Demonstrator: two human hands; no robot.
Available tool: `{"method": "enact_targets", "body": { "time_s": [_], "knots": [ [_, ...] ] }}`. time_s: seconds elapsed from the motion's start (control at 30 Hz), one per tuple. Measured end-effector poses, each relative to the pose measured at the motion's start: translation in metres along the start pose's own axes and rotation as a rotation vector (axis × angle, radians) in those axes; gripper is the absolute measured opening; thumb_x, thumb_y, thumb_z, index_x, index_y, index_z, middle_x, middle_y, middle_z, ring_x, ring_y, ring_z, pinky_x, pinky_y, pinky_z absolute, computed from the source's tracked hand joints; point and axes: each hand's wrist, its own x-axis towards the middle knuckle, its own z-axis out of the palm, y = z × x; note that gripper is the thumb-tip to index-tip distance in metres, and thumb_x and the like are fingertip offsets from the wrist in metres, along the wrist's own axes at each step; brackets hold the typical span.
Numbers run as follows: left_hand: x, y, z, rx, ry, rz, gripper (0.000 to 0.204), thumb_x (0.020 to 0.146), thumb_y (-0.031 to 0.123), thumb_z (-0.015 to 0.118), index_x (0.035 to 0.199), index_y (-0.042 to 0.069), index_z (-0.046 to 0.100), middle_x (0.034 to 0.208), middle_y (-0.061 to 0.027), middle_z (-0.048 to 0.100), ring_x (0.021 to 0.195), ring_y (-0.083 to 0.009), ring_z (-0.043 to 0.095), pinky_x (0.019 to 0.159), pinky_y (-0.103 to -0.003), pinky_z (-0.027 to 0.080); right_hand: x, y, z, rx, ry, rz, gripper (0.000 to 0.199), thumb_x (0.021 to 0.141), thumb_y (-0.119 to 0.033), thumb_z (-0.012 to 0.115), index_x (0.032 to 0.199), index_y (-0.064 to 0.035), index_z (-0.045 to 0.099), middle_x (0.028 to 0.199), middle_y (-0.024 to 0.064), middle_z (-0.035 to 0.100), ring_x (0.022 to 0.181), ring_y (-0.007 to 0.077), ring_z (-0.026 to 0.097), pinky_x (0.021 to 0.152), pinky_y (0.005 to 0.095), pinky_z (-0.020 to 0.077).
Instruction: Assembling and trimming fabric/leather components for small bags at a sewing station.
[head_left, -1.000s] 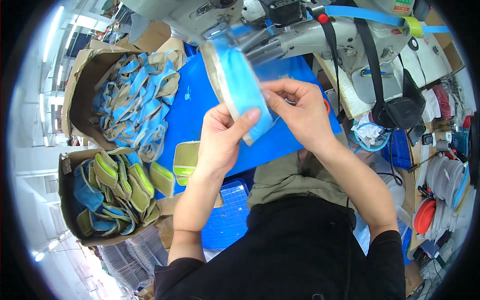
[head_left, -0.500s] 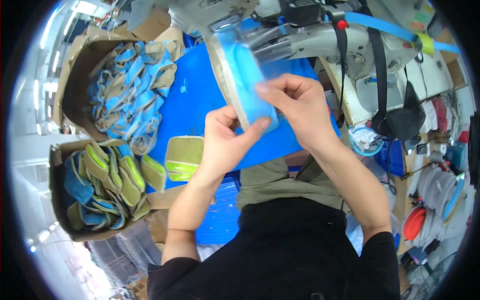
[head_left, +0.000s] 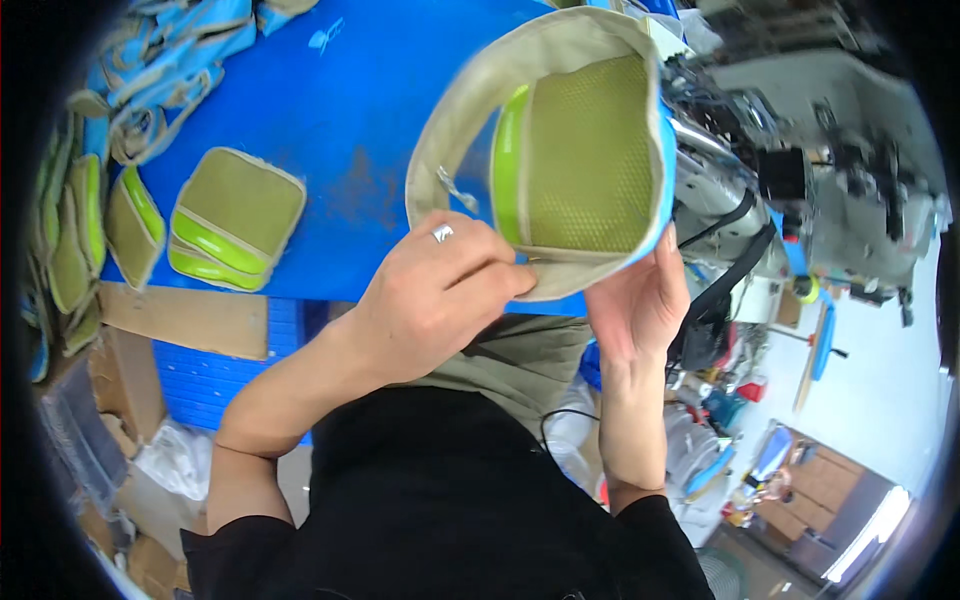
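A half-formed fabric pouch (head_left: pixel 590 170) is held up in front of me: an olive mesh panel with lime-green trim sits against a looped band (head_left: pixel 440 150), beige inside and blue outside. My left hand (head_left: pixel 430 295), with a ring on one finger, pinches the band's lower edge at the panel's near corner. My right hand (head_left: pixel 645 305) holds the blue outer side at the lower right, thumb up along it; its fingers are partly hidden. A loose olive panel (head_left: pixel 240 205) with lime-green strips lies flat on the blue tabletop (head_left: pixel 345 110), left of my hands.
Olive-and-lime panels (head_left: pixel 70 230) are stacked at the far left, one panel (head_left: pixel 135 225) leaning out. Blue-and-beige bands (head_left: pixel 180 60) lie heaped behind them. A grey sewing machine (head_left: pixel 730 190) stands close on the right, with a black strap (head_left: pixel 745 265) hanging beside it.
My view has swung right and nearer the table. The blue-and-beige band, stretched out near the machine before, is now away from it, opened as a loop with the mesh panel showing.
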Motion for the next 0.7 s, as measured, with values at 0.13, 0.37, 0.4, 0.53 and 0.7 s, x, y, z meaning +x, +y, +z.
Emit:
{"method": "enact_targets", "body": {
  "time_s": [0.13, 0.37, 0.4, 0.53, 0.7],
  "knots": [
    [-0.009, -0.005, -0.007, -0.005, 0.008, -0.035, 0.019, 0.075, 0.005, 0.074, 0.094, 0.003, 0.071, 0.092, -0.0063, 0.065, 0.081, -0.0229, 0.064, 0.071, -0.036, 0.049, 0.000, -0.003, -0.010, 0.003, -0.064, 0.017, 0.048, 0.103, -0.031, 0.062, 0.145, -0.0077, 0.058, 0.152, 0.0090, 0.057, 0.144, 0.0279, 0.047, 0.122, 0.0525, 0.0284],
    [-0.016, -0.008, -0.018, -0.003, 0.036, 0.018, 0.023, 0.074, 0.007, 0.078, 0.097, 0.001, 0.076, 0.101, -0.0071, 0.072, 0.078, -0.0203, 0.063, 0.070, -0.034, 0.046, -0.005, -0.005, -0.027, -0.012, -0.004, -0.004, 0.042, 0.104, -0.031, 0.060, 0.140, -0.0093, 0.063, 0.150, 0.0115, 0.058, 0.142, 0.0321, 0.050, 0.121, 0.0553, 0.0325],
    [-0.015, -0.009, -0.018, 0.002, 0.067, 0.028, 0.022, 0.074, 0.007, 0.078, 0.095, 0.001, 0.076, 0.101, -0.0075, 0.073, 0.078, -0.0199, 0.063, 0.069, -0.033, 0.046, -0.005, -0.005, -0.028, -0.016, -0.022, 0.014, 0.042, 0.104, -0.031, 0.060, 0.140, -0.0092, 0.064, 0.149, 0.0116, 0.059, 0.140, 0.0325, 0.051, 0.120, 0.0554, 0.0341],
    [-0.013, -0.010, -0.018, 0.000, 0.069, 0.029, 0.021, 0.074, 0.008, 0.078, 0.095, 0.001, 0.076, 0.099, -0.0074, 0.073, 0.077, -0.0193, 0.063, 0.069, -0.032, 0.046, -0.008, -0.004, -0.031, -0.027, 0.038, -0.005, 0.040, 0.105, -0.031, 0.060, 0.139, -0.0112, 0.065, 0.148, 0.0111, 0.060, 0.139, 0.0324, 0.053, 0.119, 0.0569, 0.0353],
    [-0.013, -0.011, -0.018, 0.016, 0.093, 0.044, 0.021, 0.073, 0.007, 0.078, 0.094, 0.002, 0.076, 0.097, -0.0065, 0.073, 0.077, -0.0196, 0.062, 0.067, -0.032, 0.045, -0.006, -0.002, -0.029, -0.007, 0.056, -0.048, 0.039, 0.105, -0.030, 0.060, 0.139, -0.0113, 0.065, 0.149, 0.0107, 0.059, 0.140, 0.0319, 0.052, 0.119, 0.0568, 0.0357]
  ]
}}
